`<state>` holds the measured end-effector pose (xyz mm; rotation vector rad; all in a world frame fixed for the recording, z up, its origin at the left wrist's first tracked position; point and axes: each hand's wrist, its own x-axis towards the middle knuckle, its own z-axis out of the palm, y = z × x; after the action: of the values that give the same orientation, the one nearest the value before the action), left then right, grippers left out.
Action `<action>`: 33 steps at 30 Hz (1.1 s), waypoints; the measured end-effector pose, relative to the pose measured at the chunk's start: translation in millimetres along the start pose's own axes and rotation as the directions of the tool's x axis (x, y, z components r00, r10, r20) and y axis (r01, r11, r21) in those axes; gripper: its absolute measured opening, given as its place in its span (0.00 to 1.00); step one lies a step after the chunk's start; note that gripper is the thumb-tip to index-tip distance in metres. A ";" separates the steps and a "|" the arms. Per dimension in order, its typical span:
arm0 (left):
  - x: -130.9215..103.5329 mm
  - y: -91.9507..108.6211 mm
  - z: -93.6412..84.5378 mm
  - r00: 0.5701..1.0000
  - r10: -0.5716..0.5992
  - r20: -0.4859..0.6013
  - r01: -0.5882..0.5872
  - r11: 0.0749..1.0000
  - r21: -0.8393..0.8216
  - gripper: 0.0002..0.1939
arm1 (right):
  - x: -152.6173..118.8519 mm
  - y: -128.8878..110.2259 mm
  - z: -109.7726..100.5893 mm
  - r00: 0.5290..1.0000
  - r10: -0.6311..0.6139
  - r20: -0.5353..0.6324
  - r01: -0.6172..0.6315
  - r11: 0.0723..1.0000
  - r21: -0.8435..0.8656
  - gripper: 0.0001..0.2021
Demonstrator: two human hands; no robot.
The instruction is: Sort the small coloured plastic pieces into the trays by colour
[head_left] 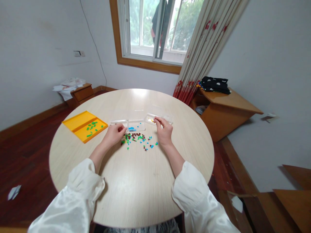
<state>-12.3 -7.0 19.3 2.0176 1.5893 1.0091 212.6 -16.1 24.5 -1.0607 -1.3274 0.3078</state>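
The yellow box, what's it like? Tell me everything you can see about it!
The yellow box looks like plastic and lies open on the round table, to the left of the left hand. It has two rectangular halves side by side; the nearer one has low raised edges. Green pieces lie scattered in that half. No hand holds it.

The bench (pixel 136 184) before me looks like smooth, pale wood; the boxes (pixel 142 128) are clear, glossy plastic, the pieces (pixel 152 146) plastic too, the sleeves (pixel 199 186) shiny cloth (almost satin, I'd say).
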 end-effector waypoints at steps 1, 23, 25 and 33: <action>0.0 -0.2 0.0 1.000 0.000 0.002 0.000 1.000 0.001 0.14 | -0.1 0.7 0.4 1.000 0.006 0.006 -0.006 1.000 0.011 0.09; -0.2 1.3 0.3 1.000 0.001 -0.003 -0.001 1.000 -0.003 0.13 | -2.5 -4.5 -0.2 0.995 0.003 0.100 0.003 0.998 -0.065 0.15; -0.2 1.7 0.2 1.000 0.004 -0.005 -0.004 1.000 -0.011 0.13 | -2.5 -3.4 -0.3 0.995 0.010 0.103 0.000 0.995 -0.095 0.17; -0.5 2.1 0.1 1.000 0.003 0.001 -0.003 1.000 -0.001 0.14 | -1.4 -2.6 -1.2 0.996 0.006 0.086 0.004 0.993 -0.117 0.19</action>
<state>-10.9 -8.1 20.5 2.0206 1.5850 1.0093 212.3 -19.0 25.8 -1.1572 -1.4367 0.2815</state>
